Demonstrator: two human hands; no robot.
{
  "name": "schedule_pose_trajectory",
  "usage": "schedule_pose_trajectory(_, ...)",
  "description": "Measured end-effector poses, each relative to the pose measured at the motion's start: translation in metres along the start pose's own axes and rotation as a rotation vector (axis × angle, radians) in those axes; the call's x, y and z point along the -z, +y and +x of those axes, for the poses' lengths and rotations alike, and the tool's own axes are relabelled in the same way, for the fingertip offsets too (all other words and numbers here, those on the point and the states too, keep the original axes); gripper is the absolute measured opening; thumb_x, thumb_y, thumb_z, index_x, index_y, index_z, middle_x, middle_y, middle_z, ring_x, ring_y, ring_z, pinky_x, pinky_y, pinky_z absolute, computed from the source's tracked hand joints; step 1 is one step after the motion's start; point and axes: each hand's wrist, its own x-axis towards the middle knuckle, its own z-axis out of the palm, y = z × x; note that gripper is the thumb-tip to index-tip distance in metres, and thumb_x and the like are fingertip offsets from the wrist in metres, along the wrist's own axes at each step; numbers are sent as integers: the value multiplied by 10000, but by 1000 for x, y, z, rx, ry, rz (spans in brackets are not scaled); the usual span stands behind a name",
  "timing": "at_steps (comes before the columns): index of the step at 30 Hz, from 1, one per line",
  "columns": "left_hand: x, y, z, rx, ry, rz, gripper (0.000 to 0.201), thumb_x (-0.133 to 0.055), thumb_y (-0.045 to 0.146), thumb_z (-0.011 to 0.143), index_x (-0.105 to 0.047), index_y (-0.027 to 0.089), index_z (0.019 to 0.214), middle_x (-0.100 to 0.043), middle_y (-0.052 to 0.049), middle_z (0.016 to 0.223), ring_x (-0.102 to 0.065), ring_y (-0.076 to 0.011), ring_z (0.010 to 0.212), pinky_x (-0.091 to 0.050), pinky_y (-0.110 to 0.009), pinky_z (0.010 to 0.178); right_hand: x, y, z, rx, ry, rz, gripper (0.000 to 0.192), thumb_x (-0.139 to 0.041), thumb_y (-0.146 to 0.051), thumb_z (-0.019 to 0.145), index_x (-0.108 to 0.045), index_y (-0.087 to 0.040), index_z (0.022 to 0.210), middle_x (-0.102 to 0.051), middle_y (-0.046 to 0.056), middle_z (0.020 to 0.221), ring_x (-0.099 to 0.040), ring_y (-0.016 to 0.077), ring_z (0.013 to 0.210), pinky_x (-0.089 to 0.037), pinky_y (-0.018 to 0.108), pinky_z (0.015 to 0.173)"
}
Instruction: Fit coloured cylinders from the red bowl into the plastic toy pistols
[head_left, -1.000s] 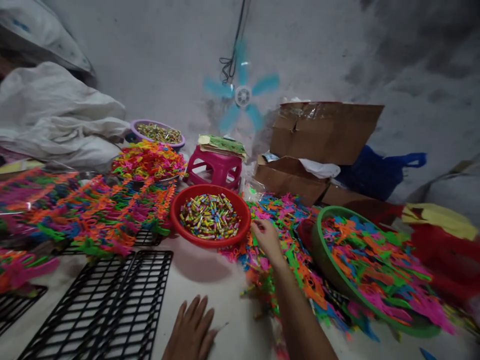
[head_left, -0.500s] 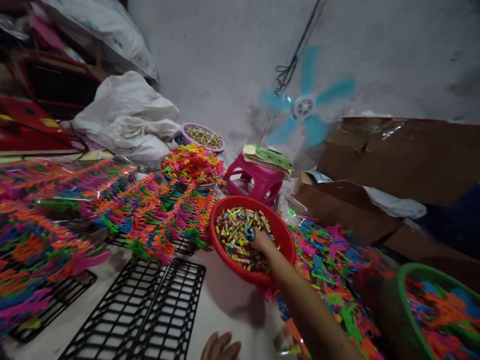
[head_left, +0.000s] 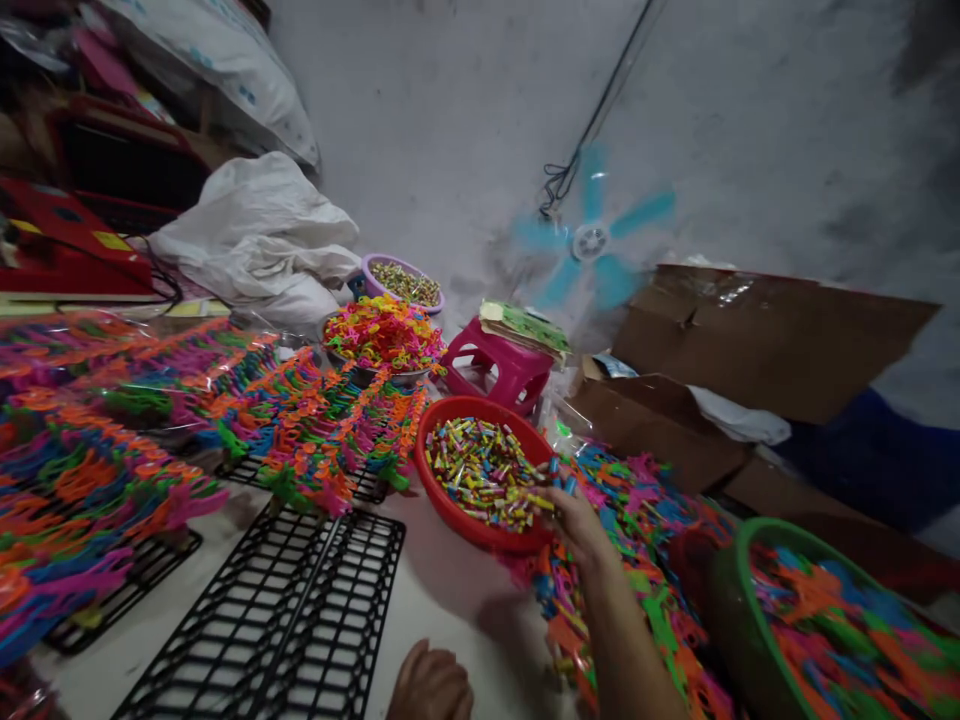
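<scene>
My right hand (head_left: pixel 576 525) is closed on several small colourful tubes, yellow and blue ones showing at its fingertips, over the right rim of a red basin (head_left: pixel 450 515). More shiny little tubes (head_left: pixel 480 465) fill that basin. At the bottom edge my left hand (head_left: pixel 431 685) is curled above the white tabletop, its fingers folded together; whatever may be inside is hidden. Left of it lies a black wire-like grid rack (head_left: pixel 330 590), its near part bare. Bright plastic figures (head_left: pixel 315 420) stand in rows at its far end.
Loose coloured plastic pieces (head_left: pixel 645 500) are heaped right of the basin, beside a green tub (head_left: pixel 739 580) of similar pieces. Behind are a pink stool (head_left: pixel 499 375), a bowl of yellow and pink pieces (head_left: pixel 386 335), a purple basin (head_left: pixel 367 268), cardboard boxes (head_left: pixel 735 330) and a spinning fan (head_left: pixel 590 242).
My right hand has come out of the tubes to the basin's right rim, carrying several tubes. My left hand's fingers have folded in. The view has shifted slightly.
</scene>
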Motion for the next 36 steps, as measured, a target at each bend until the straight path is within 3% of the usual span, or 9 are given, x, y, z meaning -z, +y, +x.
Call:
schedule_pose_trajectory(2,13,7,3,49,-54,-90,196,-438,160,804,-608,222,878,-682,-31,824,-624,-154,798,-481,-340,836,-4,19,-49,-78,-64,303,183,-596,-287,608,-541,-164,731,-566,8,670,-495,92,468,-340,186,384)
schedule_pose_trajectory(6,32,20,-1,305,37,-150,316,-398,209,827,-450,168,1137,-561,-115,1112,-531,-191,1030,-468,-358,859,-30,85,-133,-217,-96,623,225,-626,-229,594,-544,-180,797,-573,1,703,-475,69,441,-320,167,364)
schedule_pose_trajectory(10,35,35,-10,122,-98,-149,460,-472,142,732,-390,158,1184,-491,-133,1168,-444,-227,1107,-397,-416,923,-56,125,-175,-190,-40,667,330,-640,-242,596,-481,-225,884,-561,-33,696,-475,73,431,-309,159,354)
schedule_pose_trajectory(16,13,44,-9,50,-205,-46,753,-506,68,578,-284,115,1296,-292,-177,1347,-232,-326,1245,-225,-523,990,-61,119,-178,-33,-180,404,149,-596,-245,649,-479,-191,725,-454,-76,532,-394,52,413,-312,157,376)
schedule_pose_trajectory(18,10,41,-6,104,-245,-146,737,-512,67,576,-320,129,1284,-397,-165,1282,-315,-317,1199,-220,-524,983,-59,120,-179,-23,-210,356,126,-557,-286,698,-478,-190,717,-388,-97,441,-335,46,346,-265,160,338)
schedule_pose_trajectory(24,16,39,2,612,-95,-670,372,-626,91,576,-612,199,932,-609,-70,937,-485,-245,964,-314,-379,928,-58,131,-181,-22,13,379,289,-509,-383,751,-512,-163,939,-473,-79,473,-325,40,296,-246,168,307)
schedule_pose_trajectory(27,19,44,5,729,-68,-777,138,-638,178,642,-599,199,773,-595,-15,738,-548,-182,789,-420,-286,774,-55,130,-179,-46,175,477,318,-509,-408,734,-495,-169,943,-577,-21,690,-336,17,300,-236,165,294)
schedule_pose_trajectory(31,21,48,9,956,-59,-1055,161,-591,293,732,-539,167,819,-582,3,645,-580,-123,572,-462,-228,552,-58,122,-182,-115,134,388,338,-483,-448,736,-528,-164,912,-528,-43,606,-339,32,292,-252,171,286)
schedule_pose_trajectory(36,29,55,10,1143,-49,-1468,108,-554,200,782,-555,135,868,-646,-61,804,-637,-148,722,-507,-248,634,-72,103,-191,-45,155,-38,323,-461,-361,755,-597,-158,967,-578,43,770,-588,155,690,-473,259,643)
